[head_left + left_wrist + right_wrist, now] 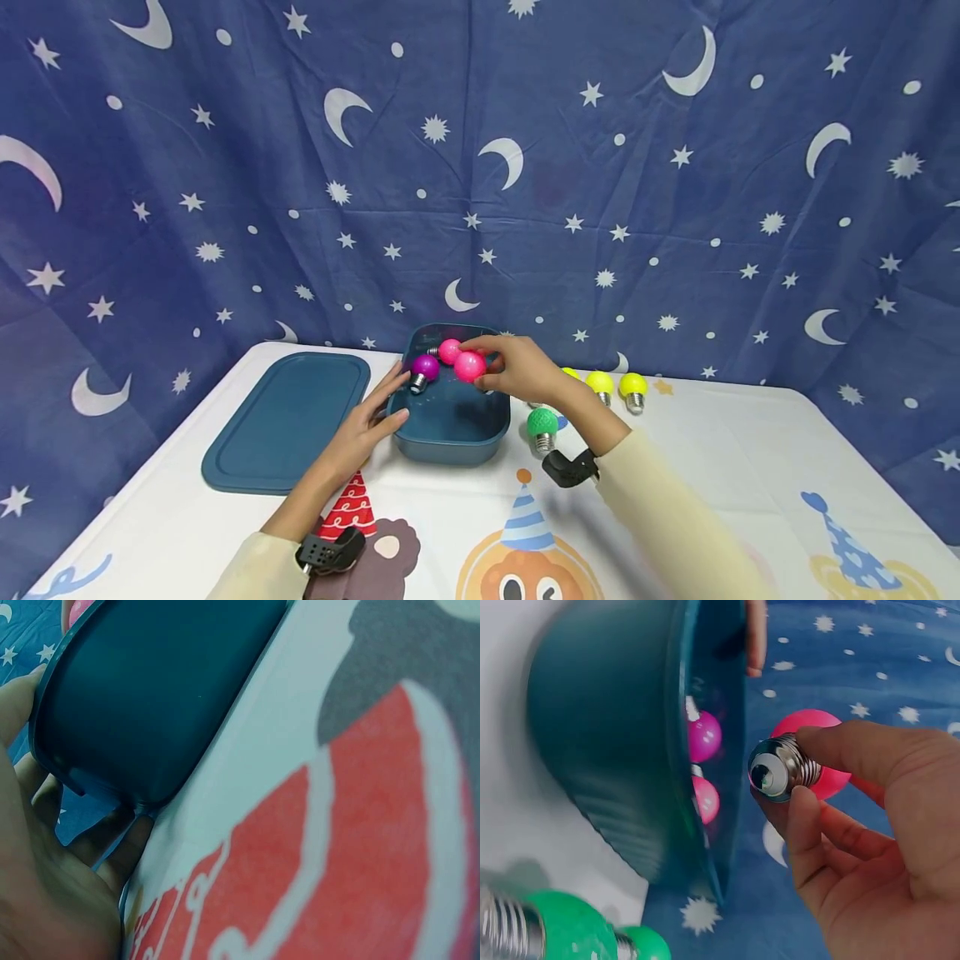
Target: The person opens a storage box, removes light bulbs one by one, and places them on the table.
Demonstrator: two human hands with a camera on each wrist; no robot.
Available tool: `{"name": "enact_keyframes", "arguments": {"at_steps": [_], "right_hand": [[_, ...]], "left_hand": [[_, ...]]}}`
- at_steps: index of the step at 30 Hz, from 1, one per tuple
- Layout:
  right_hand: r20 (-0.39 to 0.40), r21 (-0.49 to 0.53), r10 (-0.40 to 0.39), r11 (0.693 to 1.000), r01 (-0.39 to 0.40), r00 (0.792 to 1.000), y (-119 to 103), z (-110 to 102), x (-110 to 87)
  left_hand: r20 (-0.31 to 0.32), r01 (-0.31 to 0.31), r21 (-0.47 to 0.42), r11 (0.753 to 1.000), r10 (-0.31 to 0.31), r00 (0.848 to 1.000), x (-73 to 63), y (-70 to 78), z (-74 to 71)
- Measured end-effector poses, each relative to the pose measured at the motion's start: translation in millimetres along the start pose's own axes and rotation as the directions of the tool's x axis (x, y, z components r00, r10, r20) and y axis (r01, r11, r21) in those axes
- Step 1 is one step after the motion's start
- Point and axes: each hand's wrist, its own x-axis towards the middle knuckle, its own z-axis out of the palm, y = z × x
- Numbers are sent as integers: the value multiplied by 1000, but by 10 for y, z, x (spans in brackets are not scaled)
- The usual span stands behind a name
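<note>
My right hand (521,367) pinches a pink light bulb (469,367) by its silver screw base (784,765), between thumb and fingertips. The bulb is over the right part of a dark teal box (450,452). Inside the box, near its back left, lie a purple bulb (425,367) and another pink bulb (450,351). My left hand (367,425) rests on the box's left side, fingers fairly straight and spread, with fingertips at the rim. Up close in the left wrist view, the fingers lie against the box wall (150,697).
A flat teal lid (288,421) lies left of the box. To the right are green bulbs (570,926), one larger in view, and several yellow bulbs (633,387) farther back, partly behind my right arm. A starry blue curtain (480,217) hangs behind the white patterned tablecloth (720,467).
</note>
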Motion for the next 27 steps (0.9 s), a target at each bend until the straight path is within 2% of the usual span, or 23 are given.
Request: {"name": "enact_keyframes", "arguments": {"at_steps": [5, 9, 14, 18, 22, 27], "right_hand": [[-51, 30, 30, 999, -29, 998, 52, -131, -203], [-124, 39, 42, 999, -38, 991, 144, -192, -375], [-240, 26, 51, 999, -46, 969, 312, -188, -587], [-304, 23, 77, 997, -74, 949, 419, -195, -765], [-321, 50, 111, 994, -100, 941, 508, -196, -905], [-299, 110, 160, 985, -133, 941, 654, -142, -1023]], "left_hand": [[2, 2, 6, 1000, -2, 1000, -7, -4, -2], [1, -6, 4, 1000, 6, 1000, -3, -4, 0], [2, -12, -10, 1000, 13, 1000, 1, -13, 0], [5, -15, -16, 1000, 16, 1000, 12, -10, 9], [5, -17, -18, 1000, 17, 1000, 21, -1, 16], [2, 2, 3, 1000, -2, 1000, 6, 2, -1]]}}
